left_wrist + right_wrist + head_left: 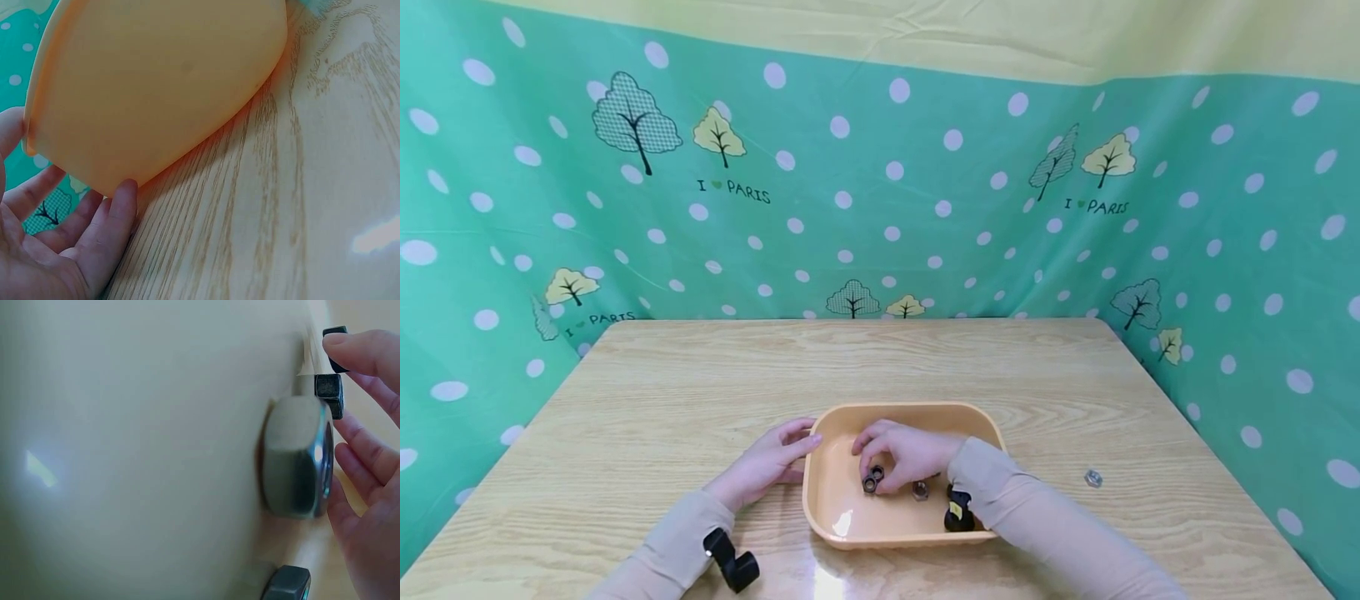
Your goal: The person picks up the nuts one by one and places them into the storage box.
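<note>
A shallow peach plastic tray [850,533] sits on the table. My left hand [767,462] holds it by the left side, one digit over the rim and the other fingers against the outer wall [156,81]. Inside the tray, my right hand [910,454] pinches a small black hex nut [338,359] under the thumb. A second black nut [329,394] is right beside it, close to the fingers. Nearer the right wrist camera stands a larger silver nut [290,456], with another dark nut [287,584] at that view's bottom edge.
One silver nut [1093,478] lies on the wooden table [700,375] to the right of the tray. Black camera mounts are strapped to both wrists. A green dotted curtain [880,183] hangs behind the table and along both sides.
</note>
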The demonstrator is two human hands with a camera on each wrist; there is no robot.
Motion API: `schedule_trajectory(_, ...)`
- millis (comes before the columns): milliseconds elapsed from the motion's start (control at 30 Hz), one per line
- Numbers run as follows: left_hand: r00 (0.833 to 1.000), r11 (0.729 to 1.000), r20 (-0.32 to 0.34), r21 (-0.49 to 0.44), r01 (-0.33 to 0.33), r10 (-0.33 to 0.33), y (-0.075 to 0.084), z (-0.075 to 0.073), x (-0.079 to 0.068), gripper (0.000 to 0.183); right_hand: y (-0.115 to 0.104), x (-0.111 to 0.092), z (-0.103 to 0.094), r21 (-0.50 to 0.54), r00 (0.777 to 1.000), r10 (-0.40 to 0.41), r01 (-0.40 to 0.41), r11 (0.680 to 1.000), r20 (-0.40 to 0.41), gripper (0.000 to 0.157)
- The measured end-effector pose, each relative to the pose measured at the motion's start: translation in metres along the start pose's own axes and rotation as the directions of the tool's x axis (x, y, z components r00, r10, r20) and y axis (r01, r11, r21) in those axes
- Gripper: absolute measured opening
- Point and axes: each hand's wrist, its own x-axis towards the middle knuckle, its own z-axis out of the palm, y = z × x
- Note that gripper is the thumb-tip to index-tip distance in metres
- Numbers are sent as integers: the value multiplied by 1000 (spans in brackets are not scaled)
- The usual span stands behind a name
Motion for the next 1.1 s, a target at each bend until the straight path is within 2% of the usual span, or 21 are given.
schedule_trajectory(233, 999, 1000, 26, -22, -21, 21, -1, -1, 0, 62, 2, 1, 2, -41, 1000, -7, 7, 999, -8, 19)
schedule_trajectory(1100, 1000, 1000, 26, -16, -11, 12, 0, -2, 0, 59, 1, 2, 4, -28, 1000, 6, -5, 1000, 12, 17)
